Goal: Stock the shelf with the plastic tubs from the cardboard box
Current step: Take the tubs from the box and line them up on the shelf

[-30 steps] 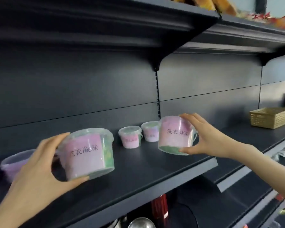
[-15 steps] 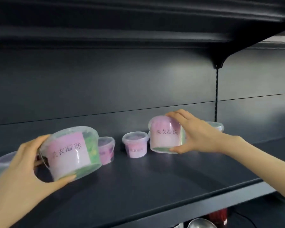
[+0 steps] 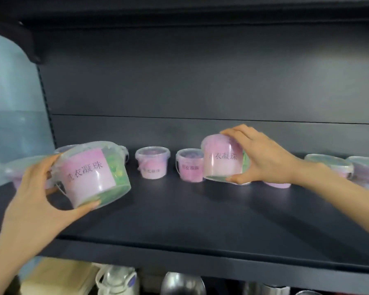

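My left hand grips a clear plastic tub with a pink label, tilted and held just above the dark shelf at the left. My right hand grips a second pink-labelled tub from its right side, low over the shelf near the back. Behind them several more tubs stand in a row along the back, among them one in the middle and another touching the right-hand tub. The cardboard box is out of view.
More tubs stand at the far right and far left of the row. A pale translucent panel closes the shelf's left end. Below the shelf edge sit metal kettles and pots.
The view has swung left along the shelf. Both hands have kept their tubs and carried them leftward, the right one lower and closer to the row at the back.
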A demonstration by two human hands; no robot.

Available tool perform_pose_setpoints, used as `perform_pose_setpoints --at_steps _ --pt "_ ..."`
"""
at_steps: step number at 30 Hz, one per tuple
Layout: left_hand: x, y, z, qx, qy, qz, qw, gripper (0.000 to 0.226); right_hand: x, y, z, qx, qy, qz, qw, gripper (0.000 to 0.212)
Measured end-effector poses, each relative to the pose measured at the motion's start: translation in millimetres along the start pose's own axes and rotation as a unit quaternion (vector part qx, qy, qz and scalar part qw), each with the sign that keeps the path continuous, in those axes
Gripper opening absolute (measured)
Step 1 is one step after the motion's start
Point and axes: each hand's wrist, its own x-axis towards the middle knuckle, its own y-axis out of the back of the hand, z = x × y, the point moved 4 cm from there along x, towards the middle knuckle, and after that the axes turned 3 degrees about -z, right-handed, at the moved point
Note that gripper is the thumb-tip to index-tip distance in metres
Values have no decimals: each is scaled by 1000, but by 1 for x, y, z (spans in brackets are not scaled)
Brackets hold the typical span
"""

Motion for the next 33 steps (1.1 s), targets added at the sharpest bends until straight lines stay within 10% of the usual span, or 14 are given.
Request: perform_pose_setpoints --at_steps 21,33 --pt "23 102 -100 -14 -34 9 999 100 119 -122 -169 -119 128 48 983 89" --pt "19 91 -106 -48 -44 -65 996 98 117 -158 -176 -7 72 1 997 79"
